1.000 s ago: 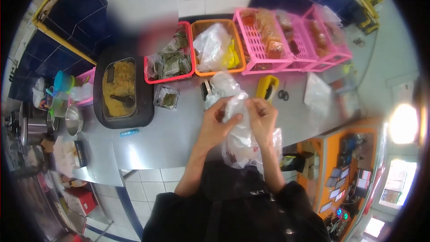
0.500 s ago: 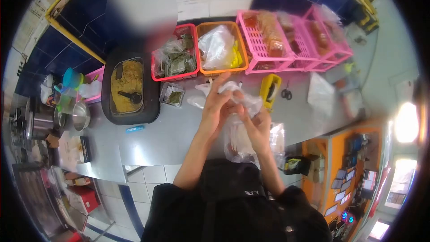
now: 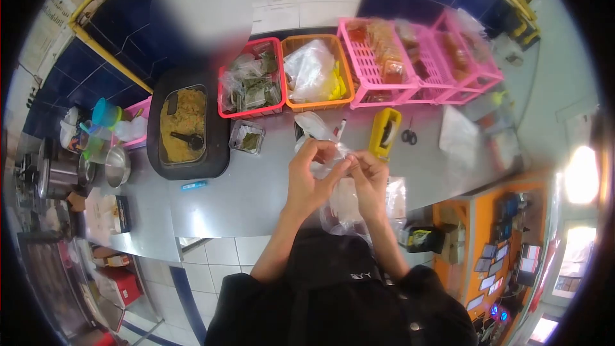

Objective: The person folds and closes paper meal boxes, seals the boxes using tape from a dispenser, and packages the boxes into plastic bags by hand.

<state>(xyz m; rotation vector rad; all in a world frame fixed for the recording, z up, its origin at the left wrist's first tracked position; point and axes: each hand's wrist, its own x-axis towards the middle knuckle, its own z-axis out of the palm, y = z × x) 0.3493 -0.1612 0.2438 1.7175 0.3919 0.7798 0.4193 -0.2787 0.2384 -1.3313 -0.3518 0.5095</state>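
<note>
A thin clear plastic bag (image 3: 342, 149) is stretched between my two hands above the steel counter. My left hand (image 3: 307, 178) pinches it with thumb and fingers, and my right hand (image 3: 369, 181) grips it close by, the fingertips of both almost meeting. Part of the bag is hidden behind the fingers. Just beyond the hands lie another crumpled plastic bag (image 3: 312, 124) and a marker (image 3: 341, 130). Under my wrists, a pack of clear plastic bags (image 3: 344, 204) rests at the counter's near edge.
A yellow tape dispenser (image 3: 385, 134) and scissors (image 3: 409, 136) lie to the right. Behind stand a red basket (image 3: 251, 114), an orange basket (image 3: 320, 105) and pink baskets (image 3: 384, 95) with packets. A tub of yellowish-brown food (image 3: 186, 112) with a black scoop stands left.
My left hand's raised fingers have folded down into a pinch. Both hands have drawn closer together, and the bag between them is gathered narrower. The marker behind is more exposed.
</note>
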